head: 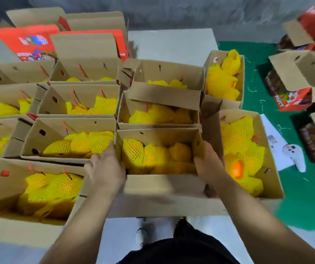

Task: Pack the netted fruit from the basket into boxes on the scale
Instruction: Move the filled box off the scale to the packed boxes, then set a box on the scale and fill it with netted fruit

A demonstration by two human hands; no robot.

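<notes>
Netted fruit (134,153) fills box (153,185) both hands grip.

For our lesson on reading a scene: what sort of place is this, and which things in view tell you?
Probably a fruit packing area. Rows of open cardboard boxes hold fruit in yellow foam netting, printed red cartons wait nearby, and both hands hold one box.

only thing i can make out is "FRUIT", upside down, on the red boxes (293,101) on the green mat (263,77)
</notes>
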